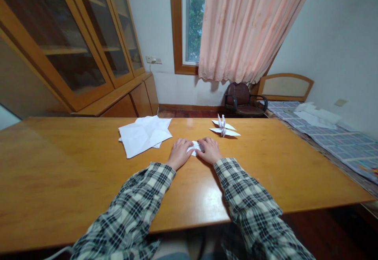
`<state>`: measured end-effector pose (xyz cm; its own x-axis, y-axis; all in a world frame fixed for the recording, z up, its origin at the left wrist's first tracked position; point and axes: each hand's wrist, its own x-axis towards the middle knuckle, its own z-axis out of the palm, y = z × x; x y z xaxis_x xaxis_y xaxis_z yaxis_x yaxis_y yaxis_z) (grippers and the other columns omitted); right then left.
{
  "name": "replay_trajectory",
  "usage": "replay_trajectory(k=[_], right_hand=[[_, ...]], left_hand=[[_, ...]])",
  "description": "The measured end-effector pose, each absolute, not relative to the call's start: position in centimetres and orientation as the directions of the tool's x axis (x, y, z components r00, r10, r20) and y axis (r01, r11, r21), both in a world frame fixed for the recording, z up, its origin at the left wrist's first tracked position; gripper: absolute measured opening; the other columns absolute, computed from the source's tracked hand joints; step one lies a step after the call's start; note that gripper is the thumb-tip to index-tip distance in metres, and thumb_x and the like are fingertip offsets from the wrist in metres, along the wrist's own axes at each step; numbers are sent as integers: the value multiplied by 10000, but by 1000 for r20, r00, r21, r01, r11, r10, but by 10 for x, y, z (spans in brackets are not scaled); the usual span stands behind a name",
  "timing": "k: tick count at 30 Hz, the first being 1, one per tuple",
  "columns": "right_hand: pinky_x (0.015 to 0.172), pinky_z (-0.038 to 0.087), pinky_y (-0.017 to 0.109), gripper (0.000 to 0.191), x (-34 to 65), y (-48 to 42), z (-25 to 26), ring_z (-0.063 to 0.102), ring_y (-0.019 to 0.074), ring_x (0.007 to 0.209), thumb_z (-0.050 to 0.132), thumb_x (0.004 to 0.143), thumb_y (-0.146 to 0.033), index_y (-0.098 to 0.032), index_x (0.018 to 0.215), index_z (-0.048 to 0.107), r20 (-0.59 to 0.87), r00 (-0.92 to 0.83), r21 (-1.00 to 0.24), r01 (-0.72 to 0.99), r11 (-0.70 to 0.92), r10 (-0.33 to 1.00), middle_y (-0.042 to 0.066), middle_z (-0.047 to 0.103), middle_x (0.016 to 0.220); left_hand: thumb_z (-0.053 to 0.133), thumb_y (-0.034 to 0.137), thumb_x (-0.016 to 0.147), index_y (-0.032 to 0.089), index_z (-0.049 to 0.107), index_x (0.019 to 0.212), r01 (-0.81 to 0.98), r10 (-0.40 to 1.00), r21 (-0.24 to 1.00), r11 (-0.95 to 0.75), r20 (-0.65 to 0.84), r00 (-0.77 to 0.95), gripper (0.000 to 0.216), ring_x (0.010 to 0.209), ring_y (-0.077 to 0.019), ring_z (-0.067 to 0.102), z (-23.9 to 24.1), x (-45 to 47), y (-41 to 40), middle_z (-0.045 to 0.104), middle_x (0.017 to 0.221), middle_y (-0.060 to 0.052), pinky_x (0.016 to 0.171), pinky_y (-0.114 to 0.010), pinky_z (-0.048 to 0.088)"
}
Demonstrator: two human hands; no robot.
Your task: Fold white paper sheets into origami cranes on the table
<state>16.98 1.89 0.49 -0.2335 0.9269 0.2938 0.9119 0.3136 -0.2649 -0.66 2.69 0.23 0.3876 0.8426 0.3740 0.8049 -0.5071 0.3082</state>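
The broad, varnished yellow-brown wooden table [88,189] bears overlapping, creased white paper sheets [144,136] at left and two white folded-paper cranes [223,131] at right. A skewed crease is judged possible, should uneven pressure be applied by the left hand [180,152] and the right hand [210,150]. Both are set palm-down, fingers curled, thumbs turned inward; between them, on the table, a small folded white paper piece [195,145] is gripped at opposite sides.
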Motion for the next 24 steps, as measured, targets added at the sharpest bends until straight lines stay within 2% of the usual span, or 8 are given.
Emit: replay_trajectory(k=[10,14,18,24], right_hand=[[816,282,358,391,170,19,7,418,242,960,570,770,-459,-237,1087,623,282,-216,-297,907,299,935,77,532,1023],[804,286,341,330,172,21,6,433,219,937,464,857,-455,-247,1035,649,300,-198,-323,899,295,933,70,548,996],[769,293,321,398,173,25,4,461,198,884,319,932,-405,-231,923,677,281,-129,-330,918,222,951,67,575,920],[759,302,302,360,172,25,5,496,197,885,377,910,-436,-227,976,662,251,-55,-351,925,144,966,76,592,892]], left_hand=[[523,408,835,234,560,1095,828,856,277,-487,343,388,315,978,-222,448,2,-7,28,546,990,-54,841,-338,342],[524,428,830,231,555,1092,828,848,267,-494,359,390,329,971,-223,450,1,-7,28,544,985,-55,837,-337,346],[540,485,803,212,549,1122,836,853,252,-488,340,395,420,960,-231,458,-1,-9,29,540,990,-71,844,-344,348],[492,579,792,200,553,1120,833,839,220,-508,345,421,506,941,-236,459,-3,-9,29,525,982,-86,815,-340,357]])
